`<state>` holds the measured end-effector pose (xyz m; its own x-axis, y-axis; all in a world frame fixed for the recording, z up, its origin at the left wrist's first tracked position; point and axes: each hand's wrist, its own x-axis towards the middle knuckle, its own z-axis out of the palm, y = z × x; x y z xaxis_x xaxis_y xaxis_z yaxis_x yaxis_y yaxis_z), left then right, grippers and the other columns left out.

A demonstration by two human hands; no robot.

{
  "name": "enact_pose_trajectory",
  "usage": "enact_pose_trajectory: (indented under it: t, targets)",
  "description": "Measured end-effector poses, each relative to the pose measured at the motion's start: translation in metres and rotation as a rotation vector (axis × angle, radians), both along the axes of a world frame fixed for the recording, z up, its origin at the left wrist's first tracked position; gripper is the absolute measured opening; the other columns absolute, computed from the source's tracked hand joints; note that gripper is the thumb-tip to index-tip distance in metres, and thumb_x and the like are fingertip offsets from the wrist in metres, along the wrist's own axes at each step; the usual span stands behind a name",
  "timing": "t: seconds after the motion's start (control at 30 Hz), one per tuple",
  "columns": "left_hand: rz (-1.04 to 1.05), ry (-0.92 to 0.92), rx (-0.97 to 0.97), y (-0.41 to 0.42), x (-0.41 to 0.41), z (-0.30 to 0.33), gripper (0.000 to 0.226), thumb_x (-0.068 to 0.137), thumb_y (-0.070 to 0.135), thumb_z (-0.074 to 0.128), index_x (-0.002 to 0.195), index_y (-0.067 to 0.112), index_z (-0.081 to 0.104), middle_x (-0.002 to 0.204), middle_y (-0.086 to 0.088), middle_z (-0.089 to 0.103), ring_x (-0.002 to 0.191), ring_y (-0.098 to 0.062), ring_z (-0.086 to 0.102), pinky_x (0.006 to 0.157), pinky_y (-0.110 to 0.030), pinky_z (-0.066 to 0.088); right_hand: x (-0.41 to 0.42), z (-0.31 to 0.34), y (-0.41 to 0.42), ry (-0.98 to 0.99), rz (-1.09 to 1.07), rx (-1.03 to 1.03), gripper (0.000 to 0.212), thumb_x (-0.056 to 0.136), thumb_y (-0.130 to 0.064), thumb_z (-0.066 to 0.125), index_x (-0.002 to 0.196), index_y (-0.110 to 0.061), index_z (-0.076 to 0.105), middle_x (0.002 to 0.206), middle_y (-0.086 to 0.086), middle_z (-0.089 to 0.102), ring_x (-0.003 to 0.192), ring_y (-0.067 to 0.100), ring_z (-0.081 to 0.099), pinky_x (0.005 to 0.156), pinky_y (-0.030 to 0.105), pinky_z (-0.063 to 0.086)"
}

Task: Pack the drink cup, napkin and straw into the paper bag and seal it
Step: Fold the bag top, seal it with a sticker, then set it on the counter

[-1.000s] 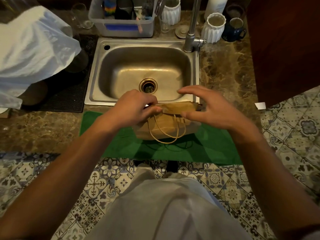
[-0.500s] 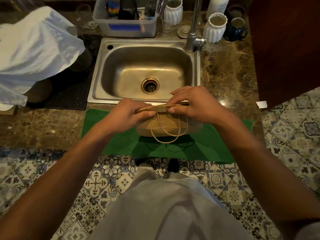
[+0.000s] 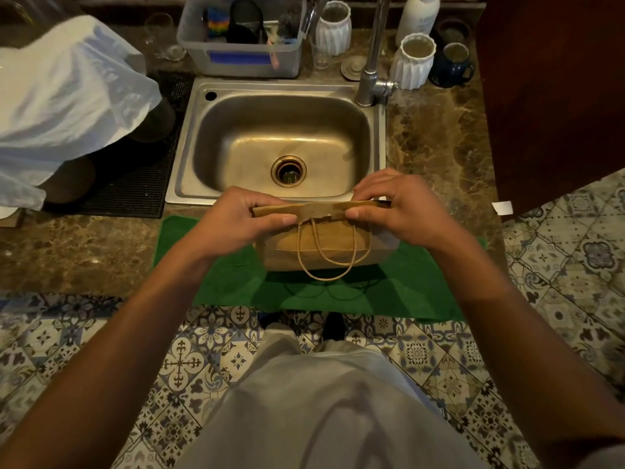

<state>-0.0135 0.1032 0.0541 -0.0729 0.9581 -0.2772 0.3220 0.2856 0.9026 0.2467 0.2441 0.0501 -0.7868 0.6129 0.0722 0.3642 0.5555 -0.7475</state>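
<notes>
Folded top edge of paper bag [image 3: 324, 245] is pinched by left hand [image 3: 236, 221] and right hand [image 3: 402, 211], mid-frame on green mat [image 3: 209, 282], sink [image 3: 189, 184] rim just above.

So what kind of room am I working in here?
Most likely a home kitchen: a steel sink with a tap set in a marble counter, mugs and a dish tub behind it.

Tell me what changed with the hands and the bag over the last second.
The right hand, open and clear of the fold a second ago, closed onto the folded top of the brown paper bag and slid out to its right end. The left hand kept pinching the left end. The bag stayed on the green mat.
</notes>
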Motion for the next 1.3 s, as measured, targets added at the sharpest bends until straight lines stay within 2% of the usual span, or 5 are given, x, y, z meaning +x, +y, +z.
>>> enact_pose_trajectory:
  t: [0.13, 0.4, 0.67, 0.87, 1.3]
  targets:
    - [0.085, -0.080, -0.005, -0.008, 0.003, -0.012, 0.032, 0.083, 0.041, 0.070, 0.112, 0.031, 0.076, 0.131, 0.010, 0.069, 0.124, -0.008, 0.063, 0.101, -0.031, 0.052, 0.005, -0.008, -0.001, 0.037, -0.023, -0.117, 0.021, 0.083, -0.032, 0.081, 0.098, -0.018, 0.080, 0.098, -0.004, 0.076, 0.105, 0.017, 0.066, 0.094, 0.048, 0.052]
    - [0.083, -0.044, 0.076, -0.008, 0.014, -0.008, 0.017, 0.091, 0.035, 0.065, 0.098, 0.029, 0.079, 0.096, 0.005, 0.080, 0.094, -0.016, 0.074, 0.088, -0.038, 0.056, -0.041, 0.030, -0.004, -0.171, 0.164, 0.115, 0.036, 0.087, -0.046, 0.074, 0.117, -0.027, 0.074, 0.135, -0.004, 0.065, 0.127, 0.018, 0.053, 0.104, 0.039, 0.042]
    - [0.063, 0.031, 0.145, -0.020, 0.009, -0.014, 0.018, 0.092, 0.045, 0.064, 0.101, 0.039, 0.079, 0.097, -0.005, 0.080, 0.094, -0.027, 0.074, 0.083, -0.046, 0.056, -0.075, 0.027, -0.022, -0.306, 0.197, 0.284, 0.028, 0.091, -0.046, 0.067, 0.109, -0.026, 0.075, 0.113, -0.003, 0.068, 0.113, 0.022, 0.053, 0.092, 0.043, 0.045]
    - [0.076, 0.051, 0.115, -0.023, 0.005, -0.017, 0.019, 0.091, 0.036, 0.062, 0.090, 0.048, 0.077, 0.087, 0.022, 0.077, 0.085, 0.004, 0.070, 0.074, -0.013, 0.050, -0.040, 0.018, -0.008, -0.326, 0.155, 0.299, 0.029, 0.090, -0.047, 0.069, 0.105, -0.023, 0.076, 0.102, -0.003, 0.065, 0.103, 0.020, 0.051, 0.083, 0.035, 0.035]
    - [0.089, 0.039, 0.070, -0.019, -0.002, -0.023, 0.021, 0.091, 0.039, 0.062, 0.098, 0.026, 0.078, 0.096, 0.012, 0.079, 0.093, -0.007, 0.072, 0.083, -0.028, 0.052, 0.027, 0.014, 0.012, -0.195, -0.046, 0.014, 0.022, 0.078, -0.045, 0.077, 0.090, -0.027, 0.079, 0.092, 0.002, 0.067, 0.103, 0.023, 0.052, 0.085, 0.044, 0.046]
